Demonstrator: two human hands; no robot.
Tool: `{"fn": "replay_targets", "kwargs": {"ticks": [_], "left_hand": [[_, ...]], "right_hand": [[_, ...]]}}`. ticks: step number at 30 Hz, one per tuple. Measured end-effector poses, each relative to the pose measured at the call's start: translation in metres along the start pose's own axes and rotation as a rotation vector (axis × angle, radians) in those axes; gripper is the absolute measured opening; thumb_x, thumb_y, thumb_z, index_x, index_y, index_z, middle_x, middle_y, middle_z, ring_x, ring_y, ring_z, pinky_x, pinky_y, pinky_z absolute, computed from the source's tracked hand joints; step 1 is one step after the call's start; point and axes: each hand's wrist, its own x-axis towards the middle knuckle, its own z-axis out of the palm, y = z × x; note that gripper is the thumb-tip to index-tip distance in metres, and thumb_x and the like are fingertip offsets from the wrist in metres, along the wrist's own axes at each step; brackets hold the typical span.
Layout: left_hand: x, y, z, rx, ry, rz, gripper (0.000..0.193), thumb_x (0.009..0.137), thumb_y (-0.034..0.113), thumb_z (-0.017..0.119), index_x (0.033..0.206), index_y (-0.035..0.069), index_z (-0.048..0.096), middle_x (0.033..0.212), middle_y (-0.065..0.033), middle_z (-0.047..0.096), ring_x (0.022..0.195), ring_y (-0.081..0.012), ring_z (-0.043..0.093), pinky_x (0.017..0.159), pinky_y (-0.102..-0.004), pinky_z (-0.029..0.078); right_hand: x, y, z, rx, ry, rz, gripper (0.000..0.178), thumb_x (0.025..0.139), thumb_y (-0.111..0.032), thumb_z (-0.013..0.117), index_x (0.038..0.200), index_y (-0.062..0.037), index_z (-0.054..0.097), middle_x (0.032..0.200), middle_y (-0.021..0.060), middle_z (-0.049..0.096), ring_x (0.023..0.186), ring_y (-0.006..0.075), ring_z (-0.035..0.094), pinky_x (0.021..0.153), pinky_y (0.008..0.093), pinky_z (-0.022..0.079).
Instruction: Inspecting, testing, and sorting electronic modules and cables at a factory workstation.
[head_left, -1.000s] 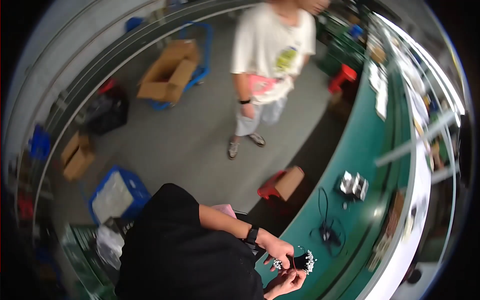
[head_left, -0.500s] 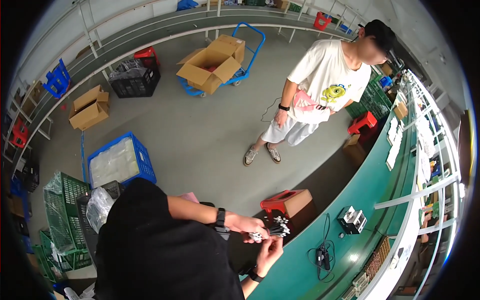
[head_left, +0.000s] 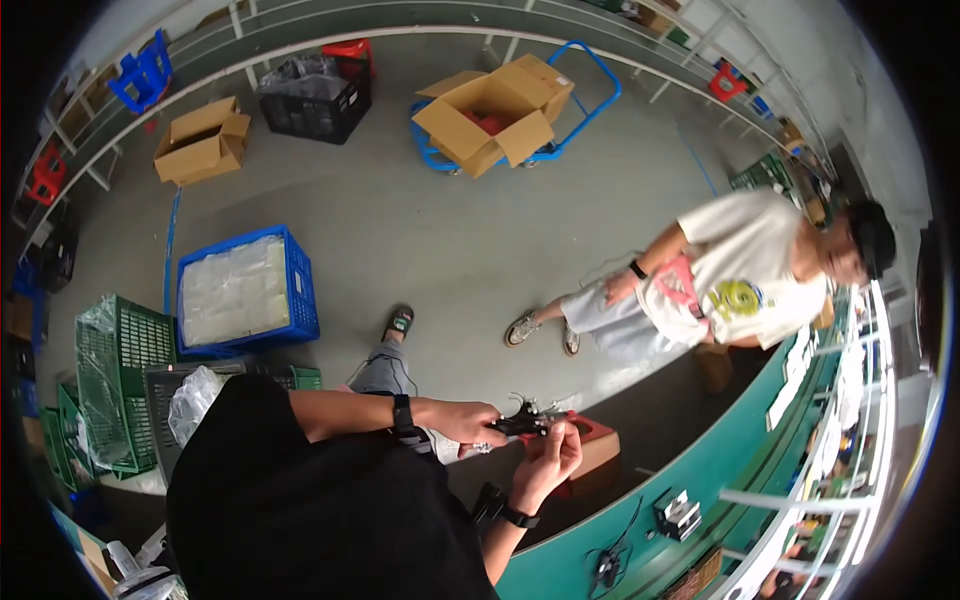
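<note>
Black wire bundle (head_left: 520,425) is up in the air between the two hands, short of the green bench (head_left: 545,572), light-coloured ends showing at both sides. Left hand (head_left: 462,420) has its fingers curled round the near part, pressed closed. Right hand (head_left: 550,462) has thumb and fingertips pinched together at the far end (which wire they've got, too small to tell).

To do this well, I'd say: left grip firm but not crushing, so strands don't slip or splay; right takes one end at a time, by the end piece, not by bare wire; any tug along the strand's own line, so neighbours don't snag. Red stool (head_left: 592,430) with a cardboard box (head_left: 600,456) is beyond the hands, co-worker (head_left: 735,290) farther off; black cable (head_left: 607,568) lies on the bench.
</note>
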Motion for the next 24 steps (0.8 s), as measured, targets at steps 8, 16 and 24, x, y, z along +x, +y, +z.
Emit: {"fn": "replay_targets", "kwargs": {"ticks": [8,16,24], "left_hand": [[-0.065,0.049,-0.26,-0.115,0.159,0.008,0.035,0.104,0.032,0.058,0.098,-0.003,0.063,0.08,-0.0056,0.063,0.065,-0.0144,0.065,0.056,-0.0307,0.057],[-0.049,0.075,-0.407,-0.225,0.165,0.173,0.028,0.101,0.028,0.062,0.104,0.0,0.059,0.086,-0.0042,0.066,0.074,-0.0125,0.066,0.068,-0.0304,0.053],[0.006,0.137,-0.536,-0.29,0.013,0.048,0.041,0.098,0.03,0.067,0.126,0.001,0.057,0.106,-0.0045,0.071,0.101,-0.0146,0.065,0.089,-0.0316,0.051]], "right_hand": [[0.2,0.035,0.238,-0.093,-0.522,0.457,0.021,0.099,-0.019,0.068,0.086,-0.0032,0.063,0.064,-0.0083,0.042,0.049,0.0016,0.029,0.046,0.0211,0.022],[0.332,0.056,0.36,-0.312,-0.818,0.563,0.017,0.101,-0.014,0.067,0.094,0.0008,0.066,0.066,-0.0069,0.052,0.055,0.0004,0.036,0.05,0.0219,0.026],[0.47,0.087,0.407,-0.248,-0.946,0.486,0.019,0.099,-0.016,0.07,0.092,0.001,0.066,0.074,-0.0044,0.059,0.065,0.001,0.045,0.056,0.0194,0.032]]}}
